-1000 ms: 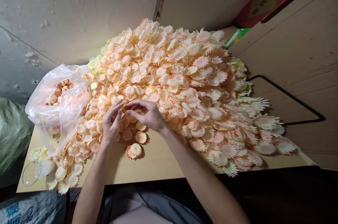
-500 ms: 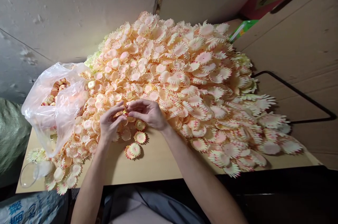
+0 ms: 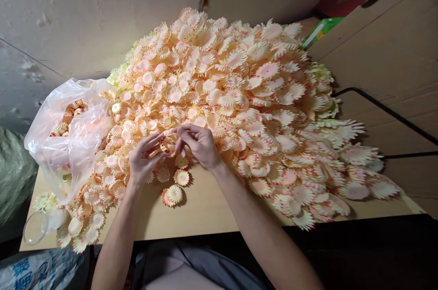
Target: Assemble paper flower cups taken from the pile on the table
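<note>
Between the thumb and fingers of my left hand (image 3: 145,157) is a small stack of artificial flower petals (image 3: 164,145), yellow with red edges. Close against its right side is my right hand (image 3: 201,147), thumb and forefinger pressed together in a pinch. A pale bit shows at those right fingertips, too small to name surely. Just below lie a few loose scalloped petal discs (image 3: 181,178) on the wooden tabletop (image 3: 201,210). Behind both hands rises a large heap of cream and pink petal discs (image 3: 219,94).
On the left a clear plastic bag (image 3: 85,137) holds several compact petal stacks (image 3: 73,112). A round clear cup (image 3: 35,228) lies near the table's left corner. Cardboard (image 3: 386,62) and a bent black metal rod (image 3: 386,106) stand at the right, a wall (image 3: 102,12) behind.
My right hand has gone from a loosely curved grasp by the stack to a pinch, its fingertips slightly right and up. My left hand stays, and the stack now shows more. The view shifted slightly.
</note>
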`<state>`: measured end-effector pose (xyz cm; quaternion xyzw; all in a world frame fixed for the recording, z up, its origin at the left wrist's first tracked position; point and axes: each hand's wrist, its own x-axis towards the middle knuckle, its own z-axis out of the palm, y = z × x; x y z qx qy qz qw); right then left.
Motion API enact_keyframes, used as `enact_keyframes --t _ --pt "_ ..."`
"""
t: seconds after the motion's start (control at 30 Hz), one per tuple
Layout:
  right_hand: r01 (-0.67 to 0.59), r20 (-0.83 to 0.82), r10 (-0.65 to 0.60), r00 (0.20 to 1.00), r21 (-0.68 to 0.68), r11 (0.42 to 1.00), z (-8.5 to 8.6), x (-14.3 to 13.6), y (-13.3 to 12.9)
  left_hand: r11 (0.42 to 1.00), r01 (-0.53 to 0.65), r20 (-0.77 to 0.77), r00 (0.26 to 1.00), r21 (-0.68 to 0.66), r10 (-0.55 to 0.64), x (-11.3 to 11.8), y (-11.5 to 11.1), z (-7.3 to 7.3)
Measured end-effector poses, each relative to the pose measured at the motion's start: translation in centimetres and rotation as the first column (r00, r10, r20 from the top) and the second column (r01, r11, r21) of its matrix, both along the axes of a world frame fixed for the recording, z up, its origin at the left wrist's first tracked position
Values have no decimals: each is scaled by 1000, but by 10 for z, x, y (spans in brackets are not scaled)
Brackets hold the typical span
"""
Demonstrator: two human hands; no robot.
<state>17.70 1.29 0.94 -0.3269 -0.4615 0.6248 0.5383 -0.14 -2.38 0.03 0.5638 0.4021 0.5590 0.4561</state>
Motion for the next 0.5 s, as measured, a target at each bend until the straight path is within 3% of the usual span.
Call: enact_keyframes --t 0.2,0.5 --pt "23 -48 -28 998 -94 995 0 0 0 998 -49 -36 998 -41 47 2 -1 4" --pt "-31 40 32 999 -36 999 -2 2 0 994 -105 -146 984 -14 102 4 -1 4"
